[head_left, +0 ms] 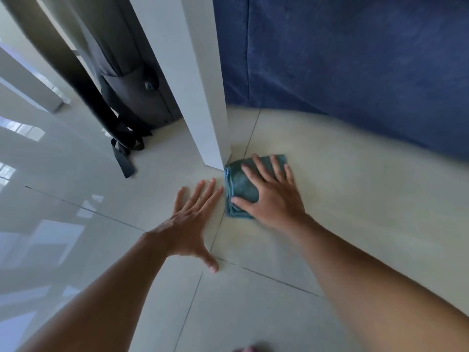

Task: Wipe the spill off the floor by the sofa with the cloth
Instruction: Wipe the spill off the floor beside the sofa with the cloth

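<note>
2 bare hands flat on the pale glossy tiled floor [355, 199], one pressing a cloth beside the sofa.

the dark blue fabric sofa [355, 67] fills the upper right, its base meeting the tiles, which run in large squares with thin dark grout lines and window glare on the left. a tall white square post [203, 97] comes down to the floor just left of the sofa, and behind it a grey backpack [142, 100] leans with a dark strap trailing on the tiles. the right hand [274, 196] lies palm down with fingers spread on the folded teal microfibre cloth [241, 189], pinning it flat rather than gripping it; the cloth's top corner touches the foot of the post. the left hand [189, 229] rests open on bare tile just beside the cloth, fingers fanned, holding nothing. no spill is clear on the floor.
</note>
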`<state>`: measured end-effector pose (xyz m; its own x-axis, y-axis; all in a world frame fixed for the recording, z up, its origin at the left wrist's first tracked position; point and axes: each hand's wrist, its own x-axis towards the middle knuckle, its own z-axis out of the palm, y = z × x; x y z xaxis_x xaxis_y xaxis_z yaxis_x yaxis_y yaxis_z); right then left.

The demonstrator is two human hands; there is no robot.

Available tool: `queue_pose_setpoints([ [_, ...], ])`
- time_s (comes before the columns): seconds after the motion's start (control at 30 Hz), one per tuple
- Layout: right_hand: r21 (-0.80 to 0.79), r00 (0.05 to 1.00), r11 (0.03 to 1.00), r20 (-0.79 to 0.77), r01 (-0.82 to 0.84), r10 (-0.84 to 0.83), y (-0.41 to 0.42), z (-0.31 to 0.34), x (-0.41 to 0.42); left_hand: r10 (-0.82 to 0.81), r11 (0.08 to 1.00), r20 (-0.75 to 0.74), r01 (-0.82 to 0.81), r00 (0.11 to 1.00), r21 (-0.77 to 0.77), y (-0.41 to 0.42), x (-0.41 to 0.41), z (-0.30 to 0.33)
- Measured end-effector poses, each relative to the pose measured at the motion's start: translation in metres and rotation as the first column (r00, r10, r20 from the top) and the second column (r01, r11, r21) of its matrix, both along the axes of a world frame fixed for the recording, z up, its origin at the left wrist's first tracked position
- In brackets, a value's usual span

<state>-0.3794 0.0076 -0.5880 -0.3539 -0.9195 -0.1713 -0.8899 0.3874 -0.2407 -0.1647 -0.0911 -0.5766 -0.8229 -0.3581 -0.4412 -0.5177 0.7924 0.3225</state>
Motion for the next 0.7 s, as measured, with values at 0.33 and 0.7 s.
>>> queue_pose_setpoints([
  [0.33,0.067,0.982,0.980,-0.048,0.188,-0.185,0.194,-0.008,0.009,-0.101,0.995,-0.187,0.102,0.977,-0.005,0.040,-0.045,0.010],
  [0.7,0.051,0.940,0.942,-0.095,0.332,-0.326,0.248,-0.009,-0.010,-0.149,0.981,-0.203,0.118,0.968,-0.156,0.025,-0.139,0.002],
])
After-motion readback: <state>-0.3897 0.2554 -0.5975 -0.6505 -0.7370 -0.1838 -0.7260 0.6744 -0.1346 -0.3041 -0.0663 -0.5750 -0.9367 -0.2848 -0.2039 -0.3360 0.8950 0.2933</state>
